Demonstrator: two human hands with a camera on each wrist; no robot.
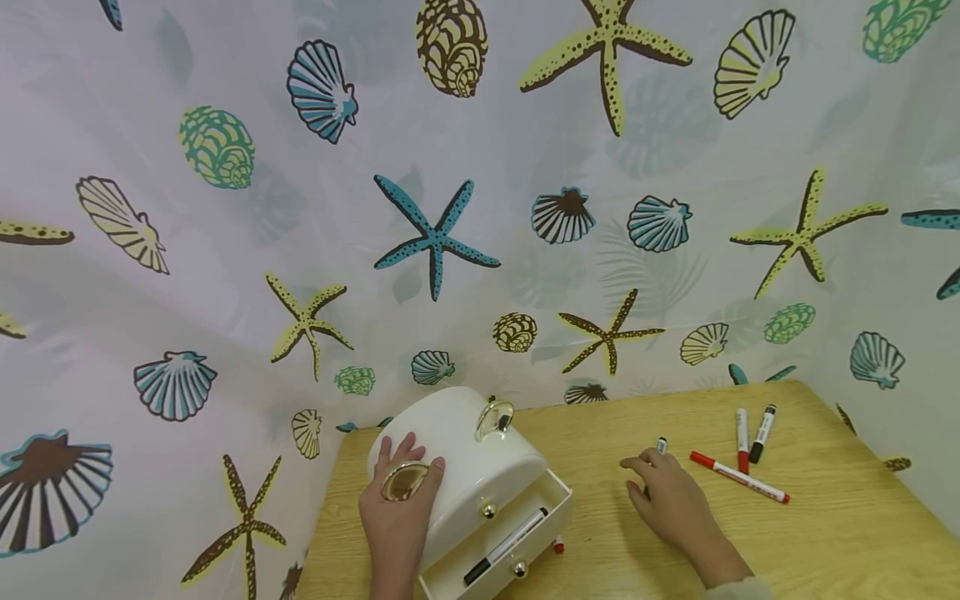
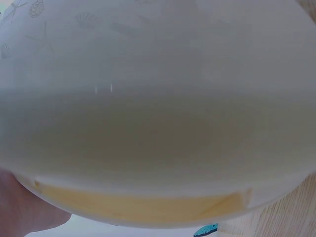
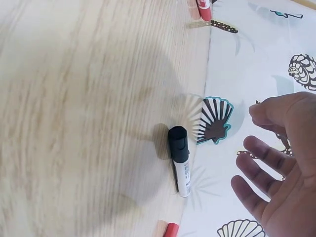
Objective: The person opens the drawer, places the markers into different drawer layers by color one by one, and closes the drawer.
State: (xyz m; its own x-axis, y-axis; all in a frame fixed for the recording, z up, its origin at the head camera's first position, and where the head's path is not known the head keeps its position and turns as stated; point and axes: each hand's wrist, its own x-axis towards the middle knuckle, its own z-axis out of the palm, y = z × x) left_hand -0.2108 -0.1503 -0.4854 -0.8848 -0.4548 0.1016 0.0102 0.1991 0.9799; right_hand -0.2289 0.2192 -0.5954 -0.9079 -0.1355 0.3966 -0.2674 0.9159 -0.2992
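Note:
My left hand [image 1: 397, 508] rests on the rounded top of a white box [image 1: 450, 425], fingers spread around a gold oval fitting [image 1: 406, 481]. Part of the left hand [image 2: 22, 212] shows at the lower left of the left wrist view, beside the box's glossy white surface [image 2: 158, 54]. The box's drawer [image 1: 555, 521] is pulled out and holds a black-capped marker [image 1: 506, 546]. My right hand [image 1: 667, 500] hovers over the table with loosely bent fingers and nothing in them. Just beyond its fingers lies another black-capped marker [image 1: 662, 445], seen whole in the right wrist view [image 3: 179, 163].
To the right of the right hand lie a red-capped marker [image 1: 738, 477], a second red-capped one [image 1: 742, 437] and a black-capped one [image 1: 762, 433]. A red marker end [image 1: 558, 545] pokes out beside the drawer. Shell-patterned sheeting [image 1: 480, 292] stands behind the wooden table [image 1: 615, 550].

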